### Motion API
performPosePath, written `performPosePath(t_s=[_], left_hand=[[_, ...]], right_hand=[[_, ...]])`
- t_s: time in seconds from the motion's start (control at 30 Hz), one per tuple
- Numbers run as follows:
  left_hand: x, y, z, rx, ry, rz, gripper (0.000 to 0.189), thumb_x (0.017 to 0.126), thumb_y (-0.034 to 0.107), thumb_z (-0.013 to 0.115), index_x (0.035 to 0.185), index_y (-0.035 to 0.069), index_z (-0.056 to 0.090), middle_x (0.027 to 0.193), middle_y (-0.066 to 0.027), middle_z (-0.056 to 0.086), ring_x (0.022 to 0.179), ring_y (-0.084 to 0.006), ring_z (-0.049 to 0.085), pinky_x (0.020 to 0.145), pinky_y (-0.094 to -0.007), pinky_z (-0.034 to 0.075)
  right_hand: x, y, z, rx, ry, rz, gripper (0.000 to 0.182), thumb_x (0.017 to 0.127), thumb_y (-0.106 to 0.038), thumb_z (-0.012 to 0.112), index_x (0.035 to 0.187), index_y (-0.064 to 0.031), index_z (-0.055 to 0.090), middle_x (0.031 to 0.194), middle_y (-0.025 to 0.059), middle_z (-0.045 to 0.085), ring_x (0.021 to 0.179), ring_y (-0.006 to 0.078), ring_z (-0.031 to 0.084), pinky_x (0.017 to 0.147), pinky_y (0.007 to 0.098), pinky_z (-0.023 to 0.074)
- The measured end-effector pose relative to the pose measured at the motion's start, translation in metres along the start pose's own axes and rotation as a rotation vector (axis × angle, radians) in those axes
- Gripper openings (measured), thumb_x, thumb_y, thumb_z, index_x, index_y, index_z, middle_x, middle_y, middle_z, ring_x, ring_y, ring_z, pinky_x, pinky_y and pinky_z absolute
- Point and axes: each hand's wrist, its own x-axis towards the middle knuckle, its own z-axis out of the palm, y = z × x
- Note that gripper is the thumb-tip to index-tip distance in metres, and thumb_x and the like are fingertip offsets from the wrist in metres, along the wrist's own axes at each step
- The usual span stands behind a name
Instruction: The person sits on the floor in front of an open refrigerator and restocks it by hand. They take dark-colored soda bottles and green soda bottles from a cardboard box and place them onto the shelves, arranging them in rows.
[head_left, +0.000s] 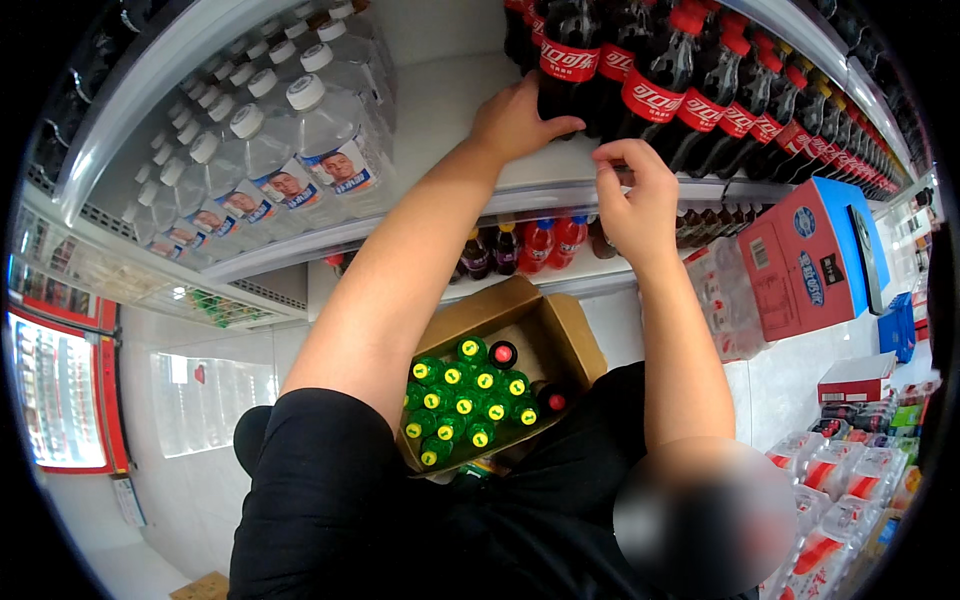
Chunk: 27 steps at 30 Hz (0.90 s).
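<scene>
On the shelf stand rows of cola bottles (570, 60) with red labels and red caps. My left hand (521, 120) reaches to the nearest left bottle, its fingers and thumb around the lower part; the fingertips are hidden behind it. Close to the front of the cola rows, my right hand (637, 187) hangs over the shelf edge (540, 196) with bent fingers, and no object shows in it. Below my arms, an open cardboard box (480, 307) holds several green bottles (465, 405) with yellow caps and two dark bottles (502, 354) with red caps.
Clear bottles with white caps (306, 94) fill the shelf's left side. Beneath it runs a lower shelf of red and dark bottles (537, 244). A pink and blue carton (795, 262) rests on wrapped bottles at right, with a phone-like dark object (866, 259) against it. Wrapped packs (825, 480) stand lower right.
</scene>
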Motion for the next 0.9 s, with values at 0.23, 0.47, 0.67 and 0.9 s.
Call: performPosePath(t_s=[0.23, 0.47, 0.67, 0.9], left_hand=[[0.001, -0.008, 0.005, -0.045, 0.027, 0.057, 0.069, 0.079, 0.052, 0.083, 0.127, 0.007, 0.063, 0.111, -0.0204, 0.075, 0.104, -0.044, 0.071, 0.09, -0.0515, 0.058], [0.003, -0.007, 0.003, 0.012, 0.056, 0.014, 0.077, 0.073, 0.062, 0.085, 0.126, 0.01, 0.066, 0.108, -0.0186, 0.076, 0.101, -0.0422, 0.072, 0.089, -0.051, 0.059], [-0.001, -0.009, 0.004, 0.041, 0.047, 0.002, 0.081, 0.071, 0.07, 0.083, 0.125, 0.011, 0.067, 0.108, -0.018, 0.076, 0.101, -0.0414, 0.072, 0.086, -0.0512, 0.059], [-0.002, 0.005, -0.009, -0.026, 0.106, 0.017, 0.052, 0.096, 0.051, 0.064, 0.124, 0.007, 0.065, 0.112, -0.0273, 0.071, 0.101, -0.0495, 0.067, 0.085, -0.0566, 0.055]], right_hand=[[-0.003, 0.005, 0.001, -0.045, -0.063, 0.046, 0.01, 0.087, 0.0, 0.064, 0.095, 0.0004, 0.069, 0.093, 0.0165, 0.069, 0.084, 0.0312, 0.071, 0.068, 0.0368, 0.0577], [-0.004, 0.009, 0.006, -0.069, -0.106, 0.034, 0.011, 0.085, -0.001, 0.063, 0.095, 0.0008, 0.069, 0.093, 0.0181, 0.069, 0.083, 0.0342, 0.071, 0.068, 0.0391, 0.0556], [-0.009, 0.01, 0.014, -0.069, -0.19, 0.046, 0.012, 0.083, -0.002, 0.063, 0.092, 0.0017, 0.068, 0.089, 0.0211, 0.07, 0.083, 0.0375, 0.071, 0.073, 0.0424, 0.056], [-0.034, 0.005, 0.025, -0.354, -0.931, 0.157, 0.018, 0.081, -0.01, 0.062, 0.088, 0.0004, 0.074, 0.084, 0.0249, 0.072, 0.083, 0.0409, 0.073, 0.077, 0.0465, 0.0578]])
